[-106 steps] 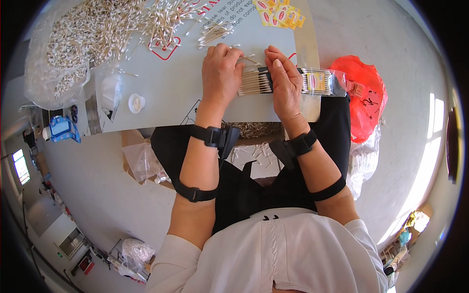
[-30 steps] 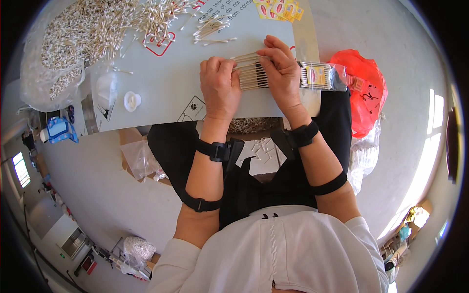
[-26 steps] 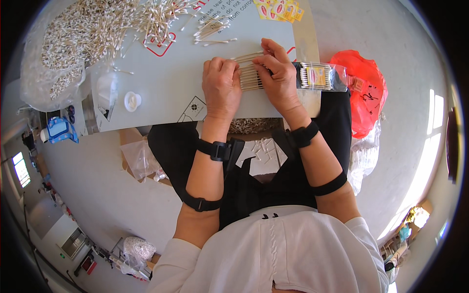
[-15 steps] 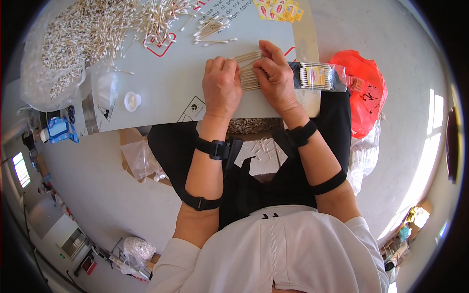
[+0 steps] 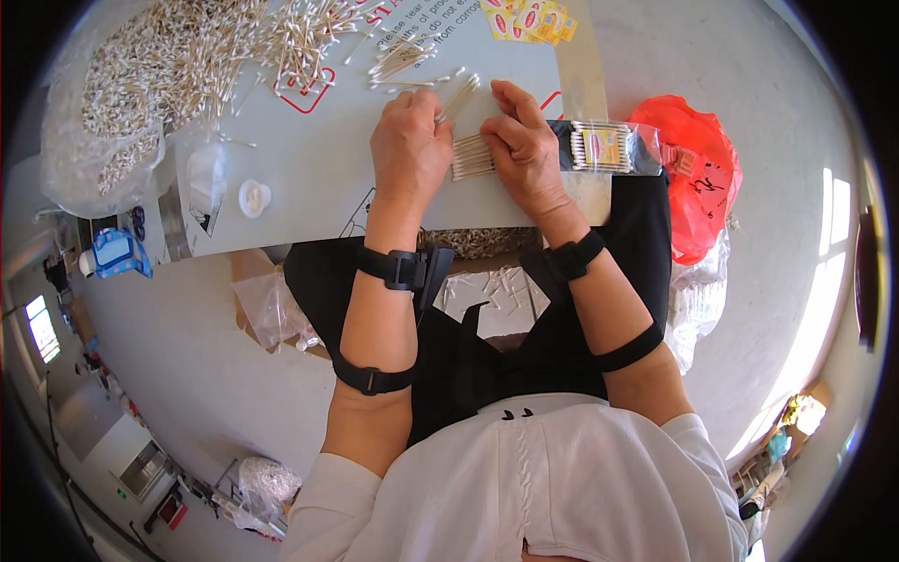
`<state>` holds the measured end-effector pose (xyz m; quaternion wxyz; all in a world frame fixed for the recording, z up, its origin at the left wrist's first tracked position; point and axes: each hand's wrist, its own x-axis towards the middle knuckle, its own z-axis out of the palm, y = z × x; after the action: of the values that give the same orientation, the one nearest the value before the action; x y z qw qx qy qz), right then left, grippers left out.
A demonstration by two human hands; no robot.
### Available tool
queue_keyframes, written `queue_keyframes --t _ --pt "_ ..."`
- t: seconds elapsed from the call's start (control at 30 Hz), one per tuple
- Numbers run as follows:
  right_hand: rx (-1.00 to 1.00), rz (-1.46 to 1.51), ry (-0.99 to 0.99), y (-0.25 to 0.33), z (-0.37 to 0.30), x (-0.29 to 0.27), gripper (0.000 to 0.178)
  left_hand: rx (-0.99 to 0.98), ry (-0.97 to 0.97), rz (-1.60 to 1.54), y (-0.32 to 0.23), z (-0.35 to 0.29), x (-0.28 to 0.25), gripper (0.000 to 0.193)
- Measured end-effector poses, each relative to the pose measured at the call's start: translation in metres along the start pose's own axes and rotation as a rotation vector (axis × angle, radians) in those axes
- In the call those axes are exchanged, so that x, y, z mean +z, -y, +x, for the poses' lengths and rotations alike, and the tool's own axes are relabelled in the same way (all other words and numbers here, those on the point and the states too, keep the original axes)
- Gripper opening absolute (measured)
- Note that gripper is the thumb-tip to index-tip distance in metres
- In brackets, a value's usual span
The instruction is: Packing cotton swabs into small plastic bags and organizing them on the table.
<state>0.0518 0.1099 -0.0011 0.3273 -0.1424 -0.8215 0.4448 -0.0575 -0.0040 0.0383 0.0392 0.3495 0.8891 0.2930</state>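
My left hand (image 5: 408,140) is closed on a few cotton swabs (image 5: 460,97), which stick out past its fingertips, tilted up to the right. Beside it, my right hand (image 5: 523,150) pinches a row of cotton swabs (image 5: 472,157) lying side by side, their tips toward the left hand. Just right of that hand lies a clear packet of cotton swabs (image 5: 600,147) with a yellow label on a dark strip. Beyond my hands, a small loose bunch of swabs (image 5: 403,61) rests on the table, near a large heap of swabs (image 5: 159,66) at the far left.
The grey table (image 5: 318,169) bears a small white round tub (image 5: 254,198) and several yellow label cards (image 5: 529,21). A red plastic bag (image 5: 688,187) hangs by the right edge. Below the table, a cardboard box (image 5: 251,304) with clear plastic stands left of my legs.
My left hand has drawn slightly left, away from the right hand, and the swabs in it now point up, apart from the row. My right hand has shifted slightly left.
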Motion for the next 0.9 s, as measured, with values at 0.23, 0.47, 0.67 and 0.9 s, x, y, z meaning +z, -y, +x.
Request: queue_keyframes --t 0.23,0.47,0.67,0.9 --pt "0.007 0.018 0.003 0.000 0.000 0.000 0.010 0.051 -0.030 0.043 0.006 0.010 0.004 0.020" --pt "0.060 0.092 -0.054 0.004 0.003 -0.006 0.019 0.110 0.030 -0.077 0.013 0.002 0.003 0.017" --pt "0.295 0.531 -0.218 0.005 0.004 0.013 0.031 -0.080 -0.354 -0.876 -0.006 -0.023 0.040 0.035" --pt "0.431 0.736 -0.310 0.017 -0.005 0.017 0.036 -0.134 -0.315 -1.158 -0.008 -0.015 0.042 0.043"
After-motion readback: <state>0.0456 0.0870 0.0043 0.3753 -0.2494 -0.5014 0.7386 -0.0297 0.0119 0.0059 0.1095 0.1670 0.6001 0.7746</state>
